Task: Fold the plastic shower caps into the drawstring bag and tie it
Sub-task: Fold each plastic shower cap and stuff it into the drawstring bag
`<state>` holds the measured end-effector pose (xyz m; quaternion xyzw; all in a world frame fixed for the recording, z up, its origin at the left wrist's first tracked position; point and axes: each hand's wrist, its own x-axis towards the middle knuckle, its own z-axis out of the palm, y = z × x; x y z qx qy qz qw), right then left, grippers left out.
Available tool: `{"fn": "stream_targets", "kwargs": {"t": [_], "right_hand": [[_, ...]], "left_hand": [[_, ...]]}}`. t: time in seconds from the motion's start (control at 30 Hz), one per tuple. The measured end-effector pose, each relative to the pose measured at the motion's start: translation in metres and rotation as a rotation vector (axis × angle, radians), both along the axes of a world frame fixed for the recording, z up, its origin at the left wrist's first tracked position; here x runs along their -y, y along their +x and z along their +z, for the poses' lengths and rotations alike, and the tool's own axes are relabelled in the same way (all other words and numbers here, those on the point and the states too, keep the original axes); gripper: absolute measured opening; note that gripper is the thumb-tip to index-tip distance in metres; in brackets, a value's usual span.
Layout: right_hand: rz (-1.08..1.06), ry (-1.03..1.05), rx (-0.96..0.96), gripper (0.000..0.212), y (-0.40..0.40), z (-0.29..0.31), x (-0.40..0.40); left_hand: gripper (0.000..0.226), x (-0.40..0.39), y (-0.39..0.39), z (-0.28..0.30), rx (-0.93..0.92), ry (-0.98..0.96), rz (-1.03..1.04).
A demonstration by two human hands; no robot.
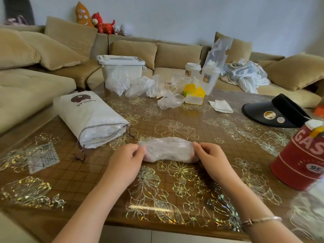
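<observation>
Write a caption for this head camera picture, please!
Both hands, left hand and right hand, pinch a folded shower cap beside the open drawstring bag.

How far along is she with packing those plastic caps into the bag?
Partway. The white drawstring bag lies open on the table and already holds some clear plastic. Both hands, left hand and right hand, pinch the ends of one folded clear plastic shower cap. A heap of loose crumpled caps waits farther back, and the bag's cord hangs untied.
</observation>
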<state>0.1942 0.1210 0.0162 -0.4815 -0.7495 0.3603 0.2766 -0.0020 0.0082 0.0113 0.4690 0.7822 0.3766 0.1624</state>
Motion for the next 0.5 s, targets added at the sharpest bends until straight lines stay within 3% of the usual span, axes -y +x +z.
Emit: {"fn": "stream_targets", "kwargs": {"t": [0.1,0.23,0.5], "right_hand": [[-0.063,0.023,0.050,0.044,-0.006,-0.003,0.001],[-0.150,0.266,0.350,0.044,-0.012,-0.007,0.008],[-0.183,0.504,0.722,0.031,-0.026,-0.015,0.006]], "left_hand": [[0.041,0.001,0.004,-0.001,-0.045,-0.063,0.093],[0.049,0.004,0.013,0.001,-0.251,-0.100,0.248],[0.035,0.003,0.014,-0.002,-0.541,-0.114,0.322]]}}
